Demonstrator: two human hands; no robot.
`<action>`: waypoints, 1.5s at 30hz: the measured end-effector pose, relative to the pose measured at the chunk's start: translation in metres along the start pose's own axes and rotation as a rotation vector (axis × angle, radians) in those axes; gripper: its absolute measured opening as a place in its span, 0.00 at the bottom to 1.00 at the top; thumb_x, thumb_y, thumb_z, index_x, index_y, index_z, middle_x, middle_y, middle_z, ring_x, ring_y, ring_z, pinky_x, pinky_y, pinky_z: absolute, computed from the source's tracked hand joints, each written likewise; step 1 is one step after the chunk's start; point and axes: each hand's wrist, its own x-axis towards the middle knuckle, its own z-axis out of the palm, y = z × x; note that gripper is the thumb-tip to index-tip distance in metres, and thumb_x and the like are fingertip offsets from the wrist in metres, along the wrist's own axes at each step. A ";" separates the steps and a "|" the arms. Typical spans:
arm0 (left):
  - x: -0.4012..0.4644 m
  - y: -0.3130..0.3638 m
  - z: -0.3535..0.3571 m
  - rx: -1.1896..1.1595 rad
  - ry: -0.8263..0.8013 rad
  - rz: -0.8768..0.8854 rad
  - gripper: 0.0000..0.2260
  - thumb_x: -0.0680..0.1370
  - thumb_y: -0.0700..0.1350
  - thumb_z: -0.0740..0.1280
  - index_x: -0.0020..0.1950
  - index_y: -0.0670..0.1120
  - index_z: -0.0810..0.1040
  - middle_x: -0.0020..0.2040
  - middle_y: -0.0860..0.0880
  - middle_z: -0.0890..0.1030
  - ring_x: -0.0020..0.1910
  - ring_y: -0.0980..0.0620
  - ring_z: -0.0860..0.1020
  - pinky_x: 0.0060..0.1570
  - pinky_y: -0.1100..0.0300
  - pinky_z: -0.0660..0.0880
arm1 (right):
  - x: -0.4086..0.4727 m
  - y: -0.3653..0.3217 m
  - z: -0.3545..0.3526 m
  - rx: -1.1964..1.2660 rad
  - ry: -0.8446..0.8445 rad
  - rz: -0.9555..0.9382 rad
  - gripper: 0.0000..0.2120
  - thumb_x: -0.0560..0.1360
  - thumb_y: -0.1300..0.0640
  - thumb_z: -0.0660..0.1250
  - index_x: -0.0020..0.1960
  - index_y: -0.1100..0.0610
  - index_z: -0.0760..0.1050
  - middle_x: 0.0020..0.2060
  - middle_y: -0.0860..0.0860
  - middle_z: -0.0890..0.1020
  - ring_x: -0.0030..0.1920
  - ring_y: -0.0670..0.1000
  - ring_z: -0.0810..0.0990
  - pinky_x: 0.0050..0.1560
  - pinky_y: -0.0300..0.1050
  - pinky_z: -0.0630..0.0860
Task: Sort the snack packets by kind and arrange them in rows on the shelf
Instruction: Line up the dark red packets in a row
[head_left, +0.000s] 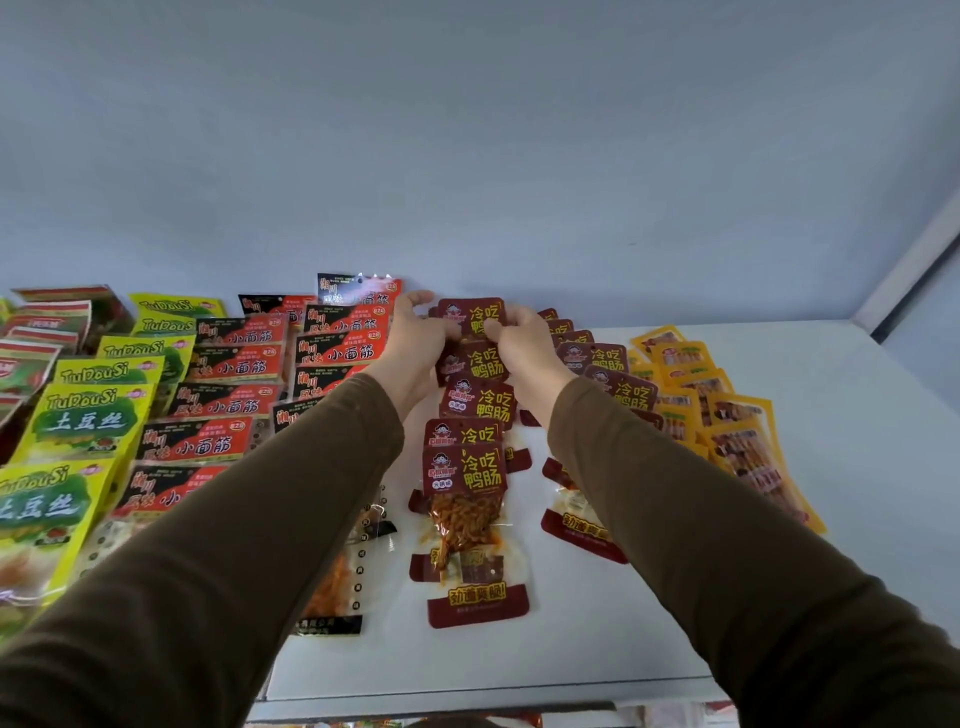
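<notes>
Both hands are at the far end of the middle row of dark-red packets (475, 462), working the rearmost dark-red packet (470, 314) into place vs. the back wall (467, 156). The right hand (524, 345) pinches that packet's right edge, fingers curled onto it. The left hand (415, 338) sits at its left edge; thumb and fingers look curled toward it, but whether they actually grip or just steady it I cannot tell — the contact is hidden behind the hand.

Where things lie on the shelf (857, 415): green-yellow packets (88, 415) far left, black-and-red packets (228, 405) next, two dark-red rows in the middle, yellow packets (727, 415) to the right. Each row is shingled, nearer packets overlapping the ones behind.

To do this step well, I'd say: keep the packet square to the row, printed header facing up and readable, and set it so the next packet's top covers its lower part by about the same amount as the others down the row. Lower it flat, don't slide — sliding would likely drag the neighbours in the second dark-red row (608, 374), which lies just beside on the right. Let go with both hands together so it doesn't twist. The sleeves (270, 519) pass low over the near packets; lift the forearms when pulling back, else the front of the rows may get nudged askew.
</notes>
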 end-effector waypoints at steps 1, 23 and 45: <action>-0.002 0.001 0.001 0.013 -0.006 -0.027 0.17 0.81 0.39 0.69 0.67 0.47 0.69 0.55 0.45 0.80 0.49 0.48 0.82 0.34 0.58 0.80 | 0.000 0.001 0.000 0.046 0.015 -0.012 0.09 0.82 0.58 0.64 0.61 0.56 0.75 0.55 0.55 0.82 0.55 0.56 0.82 0.59 0.59 0.80; -0.100 -0.025 -0.031 1.274 -0.159 0.552 0.32 0.83 0.62 0.53 0.84 0.54 0.47 0.84 0.51 0.45 0.82 0.47 0.42 0.77 0.50 0.43 | 0.014 0.005 -0.004 0.152 -0.213 0.117 0.10 0.84 0.58 0.60 0.62 0.58 0.76 0.54 0.58 0.84 0.51 0.56 0.84 0.48 0.51 0.80; -0.119 -0.082 -0.032 1.397 -0.193 0.437 0.30 0.82 0.67 0.45 0.82 0.61 0.40 0.82 0.51 0.33 0.79 0.47 0.28 0.78 0.39 0.34 | -0.020 -0.004 0.007 0.095 -0.136 0.058 0.06 0.83 0.63 0.58 0.50 0.59 0.73 0.46 0.58 0.80 0.42 0.54 0.81 0.38 0.43 0.79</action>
